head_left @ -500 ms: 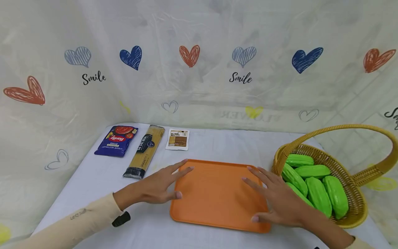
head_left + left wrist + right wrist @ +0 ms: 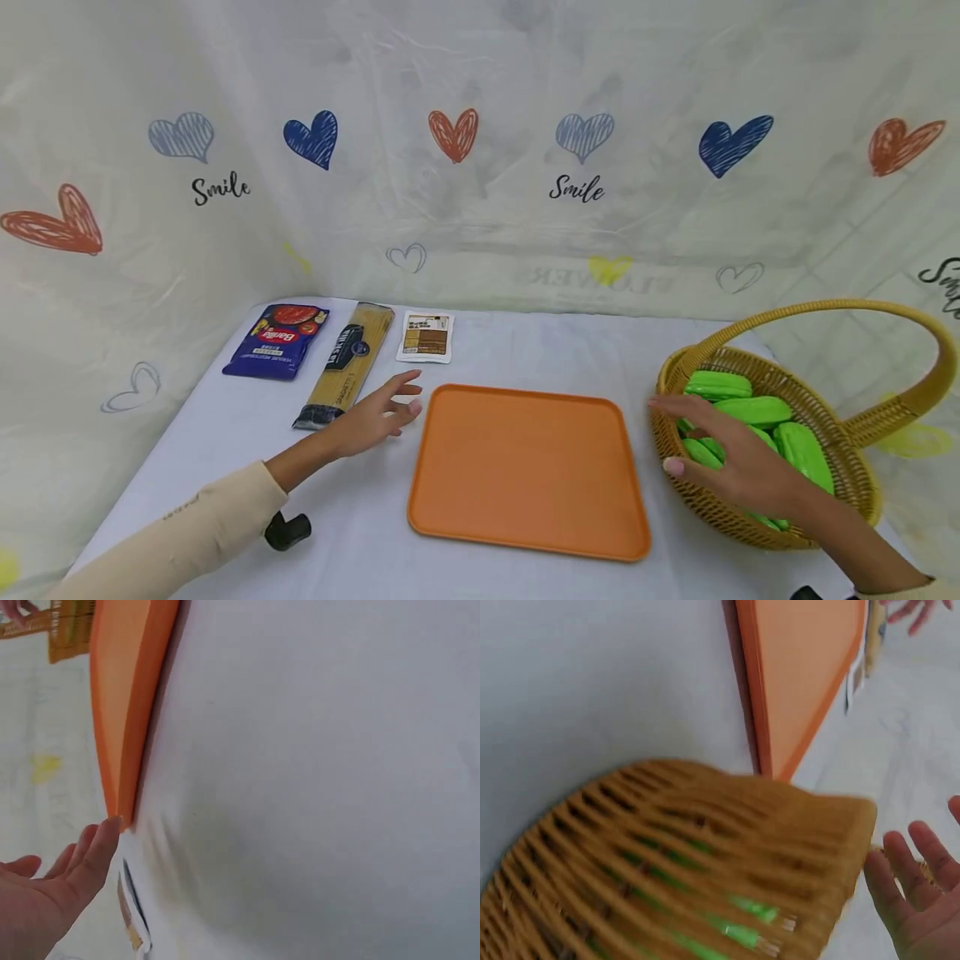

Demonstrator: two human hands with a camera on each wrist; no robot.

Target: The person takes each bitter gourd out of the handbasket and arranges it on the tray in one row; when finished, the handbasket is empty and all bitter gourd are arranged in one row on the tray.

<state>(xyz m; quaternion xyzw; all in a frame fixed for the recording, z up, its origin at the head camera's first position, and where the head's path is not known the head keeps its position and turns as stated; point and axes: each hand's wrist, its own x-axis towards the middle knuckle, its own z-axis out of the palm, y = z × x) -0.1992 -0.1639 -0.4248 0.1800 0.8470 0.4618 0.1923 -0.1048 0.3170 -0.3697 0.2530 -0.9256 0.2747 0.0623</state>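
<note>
An orange rectangular tray [image 2: 525,471] lies flat on the white-covered table. To its left my left hand [image 2: 375,423] hovers with loosely bent fingers and holds nothing. The pack of spaghetti [image 2: 347,367] is nearest to that hand. On the right, my right hand [image 2: 746,467] is over the near left side of a wicker basket [image 2: 712,512], fingers spread and holding nothing. Whether it touches the basket I cannot tell. Bright green, long, ribbed vegetable-like pieces [image 2: 806,454] fill the basket; the hand hides some. In the right wrist view, the fingers [image 2: 889,889] appear beside the basket's rim.
A blue Barilla pouch [image 2: 277,343] and a small white-and-brown packet [image 2: 425,337] lie at the back left, either side of the spaghetti. The basket's tall handle [image 2: 832,305] arches above it. A heart-printed curtain [image 2: 480,217] encloses the table.
Both hands have moved away from above the tray: the left hand leftward, its fingers bending more, the right hand rightward to the basket. The tray stays in place.
</note>
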